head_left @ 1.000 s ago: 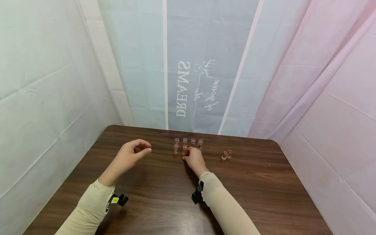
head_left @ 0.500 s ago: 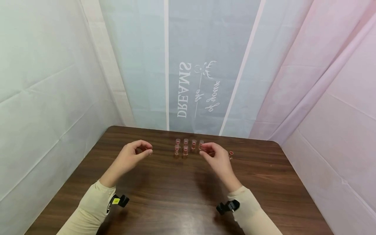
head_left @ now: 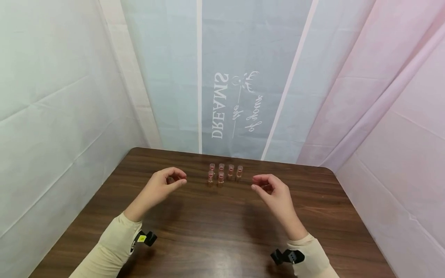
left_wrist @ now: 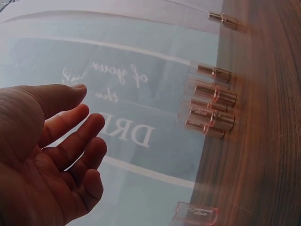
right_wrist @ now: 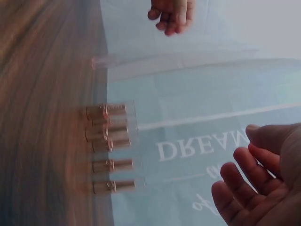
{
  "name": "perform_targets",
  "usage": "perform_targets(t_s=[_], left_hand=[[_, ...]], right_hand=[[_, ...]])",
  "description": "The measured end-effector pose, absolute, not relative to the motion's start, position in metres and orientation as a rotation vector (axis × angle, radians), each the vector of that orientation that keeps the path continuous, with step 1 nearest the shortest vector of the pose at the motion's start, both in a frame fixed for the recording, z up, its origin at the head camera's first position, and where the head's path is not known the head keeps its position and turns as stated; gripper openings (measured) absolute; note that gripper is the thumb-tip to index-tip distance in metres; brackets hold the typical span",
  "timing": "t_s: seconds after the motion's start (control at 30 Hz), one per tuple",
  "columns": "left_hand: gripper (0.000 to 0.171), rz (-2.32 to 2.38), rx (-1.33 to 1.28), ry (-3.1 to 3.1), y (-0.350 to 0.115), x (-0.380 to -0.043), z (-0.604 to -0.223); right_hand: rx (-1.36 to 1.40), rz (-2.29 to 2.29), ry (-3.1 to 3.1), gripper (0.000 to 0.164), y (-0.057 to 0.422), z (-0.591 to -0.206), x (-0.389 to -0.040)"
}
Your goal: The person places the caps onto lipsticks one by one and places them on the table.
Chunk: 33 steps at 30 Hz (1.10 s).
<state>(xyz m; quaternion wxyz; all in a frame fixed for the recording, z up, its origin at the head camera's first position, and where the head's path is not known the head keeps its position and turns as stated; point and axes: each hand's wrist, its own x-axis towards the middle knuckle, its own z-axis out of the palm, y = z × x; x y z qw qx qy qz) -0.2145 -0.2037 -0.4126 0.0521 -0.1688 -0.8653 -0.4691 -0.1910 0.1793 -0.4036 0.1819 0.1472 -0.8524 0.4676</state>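
Several small rose-gold lipsticks (head_left: 221, 178) with clear caps stand upright in two rows near the table's back edge. Left of them my left hand (head_left: 161, 187) hovers, fingers loosely bent and holding nothing. On the other side my right hand (head_left: 278, 196) also hangs above the table, thumb and fingers apart, with nothing between them. An uncapped lipstick (left_wrist: 224, 20) stands apart from the group in the left wrist view; my right hand hides that spot in the head view. A clear cap (left_wrist: 196, 214) stands alone at the bottom of the left wrist view.
The brown wooden table (head_left: 215, 231) has rounded back corners. Directly behind it hangs a printed cloth (head_left: 233, 38), with pale curtains (head_left: 62, 96) at the sides. Black wrist cameras (head_left: 150, 238) are strapped to both wrists.
My right hand has left the front-row lipstick and moved right, now covering the place where two uncapped lipsticks showed. The left hand has shifted only slightly right.
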Motion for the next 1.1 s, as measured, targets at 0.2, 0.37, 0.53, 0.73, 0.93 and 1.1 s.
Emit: perform_targets(t_s=[0.2, 0.37, 0.53, 0.73, 0.93, 1.1], left_hand=[[0.013, -1.387, -0.509, -2.604, -0.205, -0.214, -0.414], [0.016, -1.372, -0.517, -2.596, -0.208, -0.219, -0.417], [0.025, -1.342, -0.501, -2.597, -0.218, -0.230, -0.422], [0.033, -1.224, -0.398, -2.679, -0.243, -0.259, -0.437], [0.040, -1.085, -0.339, -2.801, -0.259, -0.287, -0.456], [0.048, -1.070, -0.358, -2.882, -0.261, -0.302, -0.471]], right_hand=[[0.401, 1.335, -2.408, 0.025, 0.194, -0.398, -0.194], [0.386, 1.353, -2.403, 0.026, 0.202, -0.392, -0.194], [0.374, 1.363, -2.399, 0.026, 0.200, -0.377, -0.189], [0.381, 1.363, -2.392, 0.024, 0.196, -0.360, -0.180], [0.366, 1.353, -2.390, 0.025, 0.201, -0.358, -0.179], [0.332, 1.355, -2.382, 0.025, 0.210, -0.362, -0.185]])
